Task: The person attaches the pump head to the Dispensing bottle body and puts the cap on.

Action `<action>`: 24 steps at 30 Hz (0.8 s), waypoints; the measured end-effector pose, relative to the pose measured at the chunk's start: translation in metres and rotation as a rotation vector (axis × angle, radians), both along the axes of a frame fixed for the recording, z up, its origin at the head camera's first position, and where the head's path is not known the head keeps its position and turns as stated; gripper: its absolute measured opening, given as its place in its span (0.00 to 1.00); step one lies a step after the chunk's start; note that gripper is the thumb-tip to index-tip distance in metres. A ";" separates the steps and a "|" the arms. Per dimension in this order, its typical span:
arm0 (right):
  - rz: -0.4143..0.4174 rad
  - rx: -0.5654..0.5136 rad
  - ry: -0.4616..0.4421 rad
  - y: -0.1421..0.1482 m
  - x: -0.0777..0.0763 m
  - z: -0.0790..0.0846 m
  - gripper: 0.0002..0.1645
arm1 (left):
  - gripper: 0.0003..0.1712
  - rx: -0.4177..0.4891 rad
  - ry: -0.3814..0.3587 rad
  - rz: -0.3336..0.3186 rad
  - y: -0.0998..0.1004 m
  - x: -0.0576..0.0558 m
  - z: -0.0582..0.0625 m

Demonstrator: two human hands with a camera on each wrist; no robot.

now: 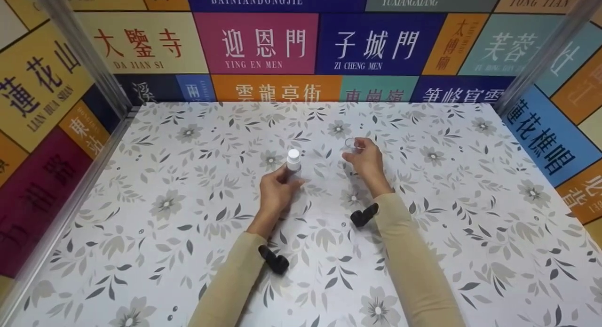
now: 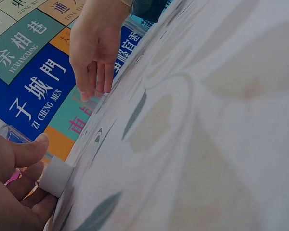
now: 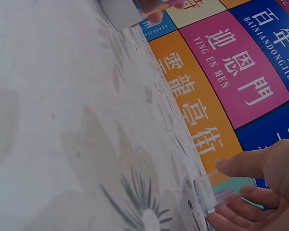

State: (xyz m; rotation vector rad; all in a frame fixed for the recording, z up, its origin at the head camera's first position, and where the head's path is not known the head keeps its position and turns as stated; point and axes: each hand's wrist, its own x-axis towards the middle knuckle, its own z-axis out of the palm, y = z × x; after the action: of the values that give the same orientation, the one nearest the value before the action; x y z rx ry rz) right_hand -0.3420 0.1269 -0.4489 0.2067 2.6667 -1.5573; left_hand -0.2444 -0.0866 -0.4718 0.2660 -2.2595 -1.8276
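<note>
My left hand (image 1: 276,191) holds a small bottle (image 1: 294,165) near the middle of the table, its round white end facing the head camera. In the left wrist view, a white cylindrical part (image 2: 56,177) lies close to the cloth and a clear section (image 2: 15,135) shows behind the thumb. Fingers hide part of the bottle. To its right, my right hand (image 1: 368,160) pinches a clear, ring-rimmed plastic piece (image 1: 350,143) between thumb and fingers, low over the cloth. That see-through piece (image 3: 219,190) looks like a small cap in the right wrist view.
A white cloth (image 1: 164,251) with grey leaves and flowers covers the table. Colourful panels (image 1: 256,43) with large lettering stand along the back and sides. Clear edge strips (image 1: 89,54) run up the corners. Black wrist cameras (image 1: 274,260) sit on both sleeves.
</note>
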 end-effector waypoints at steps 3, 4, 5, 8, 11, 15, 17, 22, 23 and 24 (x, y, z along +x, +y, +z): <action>0.002 0.009 -0.006 0.000 -0.001 -0.001 0.37 | 0.30 0.000 -0.001 0.000 0.000 0.000 -0.001; 0.002 0.013 -0.008 0.000 -0.001 -0.002 0.36 | 0.30 -0.001 -0.002 0.000 0.000 0.000 0.000; 0.000 0.021 -0.009 0.000 -0.001 -0.002 0.36 | 0.30 0.000 -0.001 0.000 0.000 0.000 0.000; 0.003 0.044 -0.012 0.000 -0.001 -0.003 0.35 | 0.31 0.001 0.002 0.001 0.000 0.000 0.000; 0.016 0.058 0.000 0.000 -0.001 -0.003 0.35 | 0.32 -0.010 0.005 -0.001 0.000 0.000 0.001; 0.021 0.063 0.012 -0.001 0.000 -0.004 0.32 | 0.32 -0.017 -0.001 -0.003 0.000 0.001 0.000; 0.018 0.060 0.017 -0.001 0.000 -0.004 0.31 | 0.32 -0.010 0.003 -0.006 0.000 0.001 0.000; 0.023 0.046 0.049 -0.001 0.002 -0.003 0.29 | 0.32 0.016 0.033 -0.021 -0.001 0.002 -0.001; 0.026 0.041 0.055 -0.001 0.002 -0.002 0.29 | 0.32 0.022 0.037 -0.025 0.000 0.002 0.000; 0.028 0.038 0.061 -0.001 0.003 -0.001 0.29 | 0.32 0.021 0.035 -0.025 0.000 0.002 0.000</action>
State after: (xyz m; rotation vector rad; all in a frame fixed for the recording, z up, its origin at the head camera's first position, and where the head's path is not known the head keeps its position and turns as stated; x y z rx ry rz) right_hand -0.3391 0.1257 -0.4503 0.1245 2.7347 -1.5301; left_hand -0.2421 -0.0870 -0.4715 0.2085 -2.2310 -1.8547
